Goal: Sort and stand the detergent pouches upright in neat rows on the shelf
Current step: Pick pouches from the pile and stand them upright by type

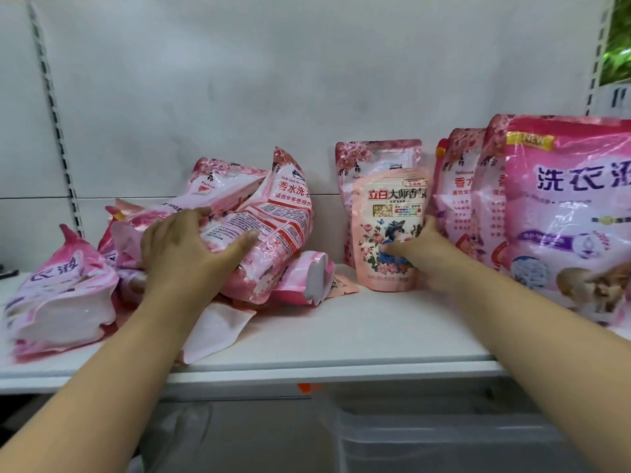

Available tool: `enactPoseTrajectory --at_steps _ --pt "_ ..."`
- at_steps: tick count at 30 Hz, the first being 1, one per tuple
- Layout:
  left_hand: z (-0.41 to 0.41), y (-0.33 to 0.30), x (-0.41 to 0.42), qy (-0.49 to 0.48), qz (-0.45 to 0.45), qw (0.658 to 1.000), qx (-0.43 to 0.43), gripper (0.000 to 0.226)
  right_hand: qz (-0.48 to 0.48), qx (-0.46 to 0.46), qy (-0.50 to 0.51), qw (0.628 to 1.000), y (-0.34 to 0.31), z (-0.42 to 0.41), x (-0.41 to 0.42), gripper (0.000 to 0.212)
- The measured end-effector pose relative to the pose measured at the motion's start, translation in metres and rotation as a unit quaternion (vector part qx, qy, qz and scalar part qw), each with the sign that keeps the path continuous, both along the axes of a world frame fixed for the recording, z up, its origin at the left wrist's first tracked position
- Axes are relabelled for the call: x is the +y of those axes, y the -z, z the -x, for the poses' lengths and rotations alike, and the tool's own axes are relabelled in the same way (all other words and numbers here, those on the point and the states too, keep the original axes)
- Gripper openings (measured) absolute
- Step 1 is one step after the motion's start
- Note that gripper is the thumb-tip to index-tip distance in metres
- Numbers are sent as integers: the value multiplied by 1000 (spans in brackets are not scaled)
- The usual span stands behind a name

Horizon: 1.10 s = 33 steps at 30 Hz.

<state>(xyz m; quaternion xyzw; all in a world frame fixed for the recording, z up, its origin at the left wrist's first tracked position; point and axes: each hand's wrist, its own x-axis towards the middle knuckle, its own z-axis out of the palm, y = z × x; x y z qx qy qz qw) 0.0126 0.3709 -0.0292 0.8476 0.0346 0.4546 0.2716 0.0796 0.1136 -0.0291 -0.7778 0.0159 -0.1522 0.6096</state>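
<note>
Both hands are up on the white shelf [341, 339] right now. The left hand [184, 249] sits left of centre in the frame, palm down on a heap of pink pouches [239, 227], fingers spread a little and curled over the top of a rose-print pouch [273, 233] whose back panel of red text faces the camera, thumb stretched out to the right across that panel. That pouch leans over to the left rather than standing straight. Under and around it the rest of the heap lies flat or slumped — one has its white bottom gusset [316, 278] turned toward the camera.

The right hand [421, 252] is right of centre, gripping a small peach pouch [389, 230] with a flower-and-figure picture on the front. The thumb presses on the front of it low down and the fingers wrap round its right edge; I can't tell how they sit behind it. This pouch is upright on the shelf, label facing out, and directly behind it stands a taller rose-print one [375, 158].

At the right side of the frame there's a row of big pouches already upright, a large pink pouch [566, 213] with a "NEW" tag in front and two rose-print ones [467, 192] tucked behind it. At the far left, a pink and white pouch [61, 295] lies on its side near the shelf's front edge — well apart from the upright row.
</note>
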Motion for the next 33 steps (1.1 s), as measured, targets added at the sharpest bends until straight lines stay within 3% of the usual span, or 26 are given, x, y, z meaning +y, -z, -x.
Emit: enactPoseTrajectory --at_steps 3,5,7,9,11,13,16,18,20,23,25,26,27,29,33 --pt "4 3 1 26 30 998 -43 67 79 46 25 995 0 4 2 95" --pt "10 6 0 66 32 994 -76 61 132 25 78 988 -7 14 3 105" --pt "19 8 -5 131 31 987 -90 54 183 -70 120 973 -14 35 11 97" --pt "25 8 -9 179 -1 979 -97 56 198 -134 65 969 -18 59 29 79" --pt "28 7 -10 196 -68 973 -101 59 67 -65 -119 989 -19 82 57 54" --pt "32 7 -11 207 -166 958 -111 60 -56 27 -232 971 -24 87 77 44" --pt "46 19 -20 265 -302 909 -110 41 -121 52 -241 962 -30 75 89 37" --pt "57 33 -29 332 -316 884 -95 35 -173 69 -222 957 -29 73 90 27" --pt "65 38 -36 374 -229 895 -80 32 -214 65 -201 954 -26 72 86 18" --pt "66 25 -40 371 38 925 -77 34 -266 7 -212 940 -29 77 77 8" --pt "59 11 -42 336 152 930 -10 62 -247 -64 -216 943 -35 84 70 4" --pt "56 4 -46 357 197 911 62 82 -234 -103 -216 942 -39 88 67 6" --pt "54 0 -52 389 228 883 131 95 -236 -133 -215 938 -42 90 64 8" --pt "53 -6 -66 428 246 849 188 94 -255 -185 -207 926 -48 96 54 11" --pt "33 -20 -103 458 271 837 129 69 -261 -255 -149 919 -58 94 23 14"
